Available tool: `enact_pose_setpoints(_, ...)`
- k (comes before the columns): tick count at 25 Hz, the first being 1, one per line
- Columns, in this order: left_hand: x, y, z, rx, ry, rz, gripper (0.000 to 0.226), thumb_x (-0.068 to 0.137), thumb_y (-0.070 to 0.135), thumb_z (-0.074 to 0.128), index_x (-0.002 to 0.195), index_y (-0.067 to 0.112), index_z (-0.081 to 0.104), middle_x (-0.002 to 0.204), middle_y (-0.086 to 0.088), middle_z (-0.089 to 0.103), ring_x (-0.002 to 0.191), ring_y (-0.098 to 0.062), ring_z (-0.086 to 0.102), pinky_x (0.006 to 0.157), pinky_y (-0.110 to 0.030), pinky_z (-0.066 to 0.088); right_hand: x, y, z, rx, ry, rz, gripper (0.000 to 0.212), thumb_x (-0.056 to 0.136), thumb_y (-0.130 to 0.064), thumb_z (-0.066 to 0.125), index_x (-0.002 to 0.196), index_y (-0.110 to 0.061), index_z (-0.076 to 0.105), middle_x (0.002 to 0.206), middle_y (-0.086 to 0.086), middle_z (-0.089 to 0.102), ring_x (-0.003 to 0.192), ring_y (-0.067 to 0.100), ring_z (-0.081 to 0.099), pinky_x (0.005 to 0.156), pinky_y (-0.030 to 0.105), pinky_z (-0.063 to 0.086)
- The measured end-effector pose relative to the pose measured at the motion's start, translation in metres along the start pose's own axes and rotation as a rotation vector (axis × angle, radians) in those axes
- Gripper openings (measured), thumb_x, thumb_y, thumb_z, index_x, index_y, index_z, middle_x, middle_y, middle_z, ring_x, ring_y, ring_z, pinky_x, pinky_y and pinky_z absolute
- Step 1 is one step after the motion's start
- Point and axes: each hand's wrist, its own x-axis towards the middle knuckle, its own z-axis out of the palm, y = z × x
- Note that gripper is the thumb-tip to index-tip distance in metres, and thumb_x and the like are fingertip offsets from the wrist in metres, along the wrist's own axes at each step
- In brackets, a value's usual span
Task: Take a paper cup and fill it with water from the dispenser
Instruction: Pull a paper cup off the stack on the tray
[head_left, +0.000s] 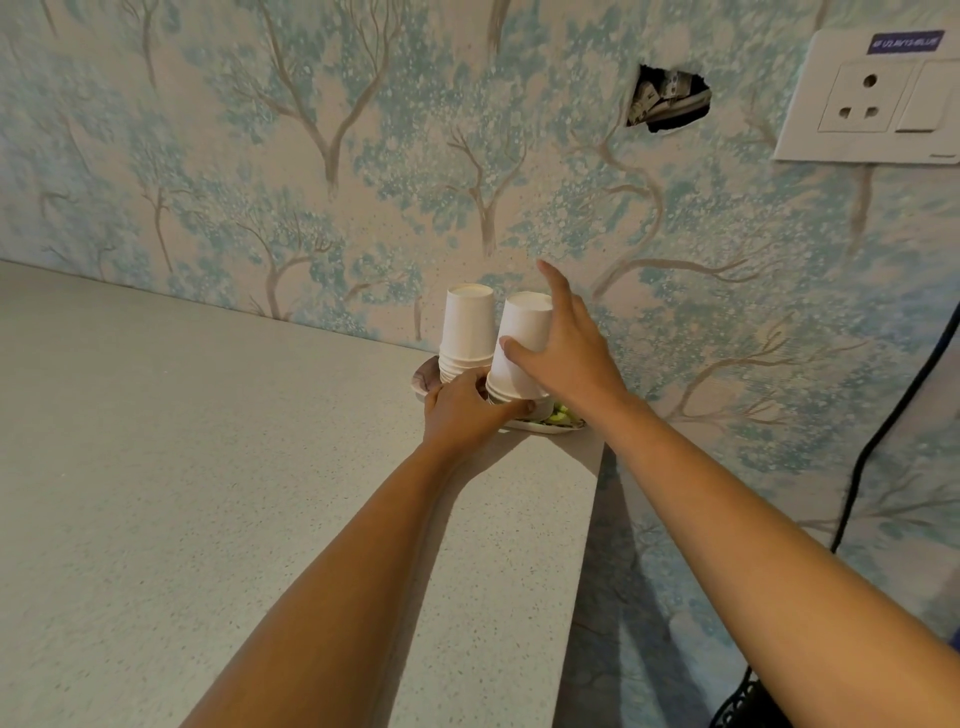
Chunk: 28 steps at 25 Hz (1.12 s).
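Here, 2 stacks of upside-down white paper cups at the far corner of a speckled grey countertop, close against a wall papered with pale blue trees. Left stack upright on a small plate, several rims showing at its base. Right stack just beside it, tilted slightly toward the camera, its lower rims over a second plate with something green on it.

Right hand wrapped around the upper part of the right stack: thumb pressed across the front, index finger raised and pointing up past the top cup, the other fingers hidden behind the paper. Left hand low at the base of the same stack, fingers curled closed around the bottom rims, thumb side touching the foot of the left stack. Both forearms bare, reaching in from the lower edge.

Higher on the wall, a ragged hole with crumpled material inside. To the right, a white socket plate with a 3-pin outlet, a switch, and a purple label too blurred to read. Below it, a dark cable running down the wall. No dispenser in view.
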Motion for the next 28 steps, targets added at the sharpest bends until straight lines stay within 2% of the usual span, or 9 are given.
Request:
enact_pose_setpoints(2,-0.001,0.001,0.000,0.013,0.014,0.000,0.039,0.059,0.056,0.060,0.092,0.035,0.055,0.084,0.014,0.062,0.094,-0.018,0.056,0.091,-0.041,0.041,0.000,-0.007,-0.002,-0.241,-0.069,-0.140,0.088,0.073,-0.033,0.070,0.141,-0.033,0.015,0.149,0.007,0.019,0.129,0.034,0.033,0.092,0.054,0.046)
enact_pose_setpoints(4,-0.001,0.001,0.000,0.030,0.023,0.002,0.032,0.060,0.052,0.057,0.087,0.038,0.051,0.073,0.022,0.055,0.086,-0.014,0.053,0.090,-0.039,0.037,-0.001,-0.012,0.000,-0.498,-0.125,-0.251,0.086,0.070,-0.036,0.071,0.140,-0.028,0.022,0.153,0.007,0.009,0.137,0.034,0.015,0.097,0.057,0.038)
enact_pose_setpoints(7,-0.001,0.000,0.002,0.022,0.033,0.012,0.019,0.064,0.043,0.056,0.082,0.042,0.049,0.069,0.026,0.053,0.083,-0.007,0.055,0.091,-0.038,0.037,-0.001,-0.018,0.004,-0.686,-0.187,-0.302,0.075,0.072,-0.038,0.068,0.136,-0.023,0.032,0.153,0.008,0.011,0.140,0.035,0.005,0.105,0.057,0.028)
enact_pose_setpoints(9,0.000,-0.001,0.003,0.005,0.033,0.010,0.020,0.065,0.044,0.057,0.083,0.043,0.050,0.071,0.026,0.054,0.081,-0.003,0.053,0.092,-0.038,0.038,0.000,-0.021,0.005,-0.746,-0.189,-0.327,0.069,0.073,-0.037,0.067,0.133,-0.019,0.038,0.151,0.010,0.016,0.139,0.036,0.009,0.104,0.056,0.029)
enact_pose_setpoints(14,0.001,-0.003,0.003,-0.016,0.033,0.002,0.025,0.064,0.044,0.057,0.088,0.039,0.052,0.076,0.020,0.055,0.083,-0.011,0.049,0.093,-0.038,0.038,0.002,-0.024,0.006,-0.819,-0.154,-0.377,0.061,0.069,-0.037,0.067,0.123,-0.013,0.050,0.144,0.011,0.028,0.128,0.036,0.027,0.096,0.049,0.037)
enact_pose_setpoints(18,0.001,-0.003,0.002,-0.010,0.036,0.009,0.020,0.071,0.033,0.059,0.091,0.034,0.055,0.082,0.012,0.057,0.088,-0.014,0.049,0.090,-0.034,0.032,0.002,-0.024,0.006,-0.829,-0.145,-0.386,0.063,0.067,-0.038,0.068,0.121,-0.010,0.051,0.144,0.012,0.028,0.125,0.038,0.028,0.093,0.050,0.038)
enact_pose_setpoints(21,-0.001,-0.002,0.002,-0.034,0.052,0.017,0.031,0.074,0.027,0.056,0.105,0.029,0.055,0.089,0.012,0.056,0.091,-0.012,0.046,0.090,-0.032,0.029,0.004,-0.022,0.005,-0.842,-0.111,-0.408,0.064,0.067,-0.039,0.068,0.121,-0.009,0.051,0.145,0.012,0.026,0.124,0.039,0.030,0.091,0.049,0.040)
enact_pose_setpoints(25,-0.001,-0.002,0.002,-0.040,0.045,0.025,0.046,0.072,0.033,0.050,0.118,0.030,0.047,0.101,0.010,0.059,0.093,-0.009,0.045,0.099,-0.036,0.025,0.008,-0.023,0.002,-0.830,-0.074,-0.424,0.068,0.064,-0.043,0.069,0.121,-0.009,0.051,0.144,0.011,0.027,0.122,0.039,0.031,0.090,0.050,0.041)
enact_pose_setpoints(28,-0.002,-0.002,0.002,-0.017,0.034,0.024,0.034,0.074,0.035,0.052,0.108,0.033,0.049,0.093,0.013,0.057,0.093,-0.011,0.048,0.095,-0.034,0.023,0.008,-0.022,0.002,-0.823,-0.068,-0.423,0.070,0.063,-0.044,0.070,0.121,-0.010,0.051,0.144,0.011,0.027,0.122,0.039,0.032,0.090,0.050,0.041)
